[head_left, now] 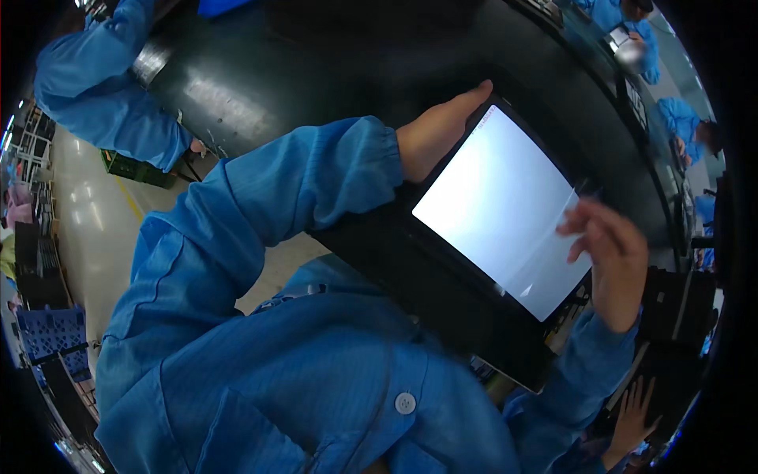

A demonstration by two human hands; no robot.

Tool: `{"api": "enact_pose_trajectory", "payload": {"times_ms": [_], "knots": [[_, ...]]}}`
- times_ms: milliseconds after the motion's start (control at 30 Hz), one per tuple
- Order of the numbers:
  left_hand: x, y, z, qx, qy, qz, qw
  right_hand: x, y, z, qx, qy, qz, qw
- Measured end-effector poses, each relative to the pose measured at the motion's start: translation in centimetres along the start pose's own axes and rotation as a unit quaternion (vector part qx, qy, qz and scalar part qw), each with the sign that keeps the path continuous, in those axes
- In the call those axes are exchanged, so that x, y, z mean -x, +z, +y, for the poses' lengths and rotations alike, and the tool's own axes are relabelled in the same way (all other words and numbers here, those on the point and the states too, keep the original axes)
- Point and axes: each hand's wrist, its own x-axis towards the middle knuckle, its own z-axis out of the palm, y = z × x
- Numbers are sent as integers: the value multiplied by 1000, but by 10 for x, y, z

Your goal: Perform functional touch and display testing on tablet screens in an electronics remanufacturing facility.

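A flat display panel (493,209) with a bright white lit screen sits at a slant in front of me, over the dark bench. My left hand (438,133) grips its upper left edge; one digit stretches along the rim and the rest are hidden. Over the right side of the screen, my right hand (608,249) is curled, its fingertips drawn together and slightly blurred. A thin clear film (549,237), creased and catching the light, runs from those fingertips down across the screen. How far it still touches the glass I cannot tell.
The dark bench (316,71) stretches away beyond the panel. At the upper left works a person in a blue smock (106,87), near a green crate (136,167). Other people in blue (683,126) sit at the right. Another person's hand (634,415) shows at the lower right. A blue crate (51,332) stands far left.
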Motion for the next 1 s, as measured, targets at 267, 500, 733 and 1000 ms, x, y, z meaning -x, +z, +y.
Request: {"api": "enact_pose_trajectory", "payload": {"times_ms": [267,500,733,1000], "knots": [[10,8,7,-59,-9,41,997,-10,-43,2,-132,150,114,973],[-1,11,-2,-51,-12,191,980,29,-44,-13,161,141,39,976],[-19,-10,-5,21,-43,83,995,63,23,-17,273,56,-147,949],[-4,-15,3,7,-11,0,1000,70,22,-33,461,33,-120,878]]}}
